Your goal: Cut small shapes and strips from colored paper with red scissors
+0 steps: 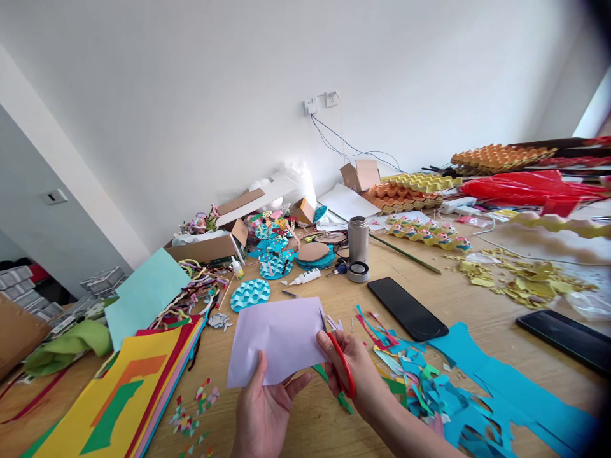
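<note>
A sheet of lilac paper (277, 337) is held up over the table in front of me. My left hand (267, 407) grips its lower edge, thumb on the front and fingers behind. My right hand (353, 362) is closed round red-handled scissors (344, 369), whose blades point up along the sheet's right edge. The right thumb also sits at that edge. Whether the blades are cutting into the paper, I cannot tell. Green paper strips (344, 402) lie under the right hand.
Stacked coloured paper (143, 362) lies left; blue scraps (443, 394) and a black phone (407, 308) lie right. Beyond the sheet are a glue bottle (305, 277), a wavy blue oval (250, 294) and a steel flask (358, 240). Egg trays (410, 191) stand at the back.
</note>
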A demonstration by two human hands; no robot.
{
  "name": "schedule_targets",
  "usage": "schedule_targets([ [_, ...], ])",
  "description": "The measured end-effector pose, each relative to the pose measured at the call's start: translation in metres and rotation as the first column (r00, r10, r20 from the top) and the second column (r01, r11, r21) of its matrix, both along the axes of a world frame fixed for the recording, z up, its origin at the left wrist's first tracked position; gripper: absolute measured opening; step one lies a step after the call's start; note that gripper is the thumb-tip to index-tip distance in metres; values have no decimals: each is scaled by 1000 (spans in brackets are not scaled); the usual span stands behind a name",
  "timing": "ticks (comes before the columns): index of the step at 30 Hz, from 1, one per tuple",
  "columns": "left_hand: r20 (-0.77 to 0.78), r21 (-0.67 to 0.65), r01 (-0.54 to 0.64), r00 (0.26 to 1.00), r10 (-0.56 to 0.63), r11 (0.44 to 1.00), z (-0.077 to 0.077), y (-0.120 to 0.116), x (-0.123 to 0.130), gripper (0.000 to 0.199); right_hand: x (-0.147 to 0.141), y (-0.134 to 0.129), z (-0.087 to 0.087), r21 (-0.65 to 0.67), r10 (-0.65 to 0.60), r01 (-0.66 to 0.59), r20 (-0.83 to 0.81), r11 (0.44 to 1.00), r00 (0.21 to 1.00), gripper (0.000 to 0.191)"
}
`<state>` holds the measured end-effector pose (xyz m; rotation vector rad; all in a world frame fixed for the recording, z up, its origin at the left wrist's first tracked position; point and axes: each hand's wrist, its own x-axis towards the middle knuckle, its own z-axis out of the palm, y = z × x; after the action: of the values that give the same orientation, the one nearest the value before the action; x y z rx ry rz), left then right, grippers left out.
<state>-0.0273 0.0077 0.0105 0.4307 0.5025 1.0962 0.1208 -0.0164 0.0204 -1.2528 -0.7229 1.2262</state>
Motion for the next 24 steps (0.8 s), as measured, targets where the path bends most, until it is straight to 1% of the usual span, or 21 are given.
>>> schedule_targets([
  [5, -6, 9, 10, 1000, -10, 1000, -1, 0, 0, 41, -1, -1, 2, -28, -6, 6, 4, 1000, 1000, 46],
  [13, 10, 10, 24, 1000, -25, 1000, -1, 1, -2, 36, -1, -2, 8, -24, 8, -7, 14, 1000, 1000, 43],
  [20, -25, 1, -5, 1000, 5, 1000, -1, 3, -5, 33, 2, -2, 5, -28, 25, -24, 14, 999, 1000, 45],
  [24, -30, 13, 19, 999, -18, 1000, -1, 3, -4, 34, 2, -2, 5, -17, 24, -24, 19, 1000, 1000, 44],
])
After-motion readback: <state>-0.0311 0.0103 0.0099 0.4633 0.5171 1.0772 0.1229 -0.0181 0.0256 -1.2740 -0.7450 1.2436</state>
